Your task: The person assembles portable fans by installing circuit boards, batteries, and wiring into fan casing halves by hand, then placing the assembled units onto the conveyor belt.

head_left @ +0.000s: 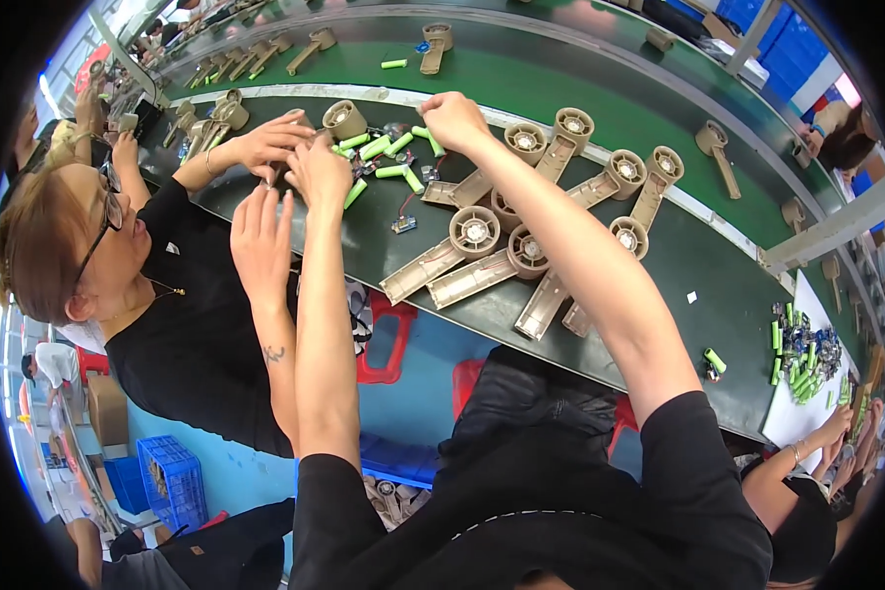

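My left hand reaches over the far side of the bench, its fingers bent and close together beside a co-worker's hand; what they hold, if anything, is hidden. My right hand is closed in a pinch near the bench's far edge, and I cannot make out what is in it. Between my hands lie several green cylindrical batteries with wires and small circuit boards. One blue circuit board sits nearer me on a red wire. Below my right forearm, several tan handheld-fan shells lie with open handles.
A co-worker at my left holds a second hand close to my left forearm. Beyond the bench runs a green conveyor carrying fan shells. At right, batteries and boards are piled on a white sheet. A red stool stands below.
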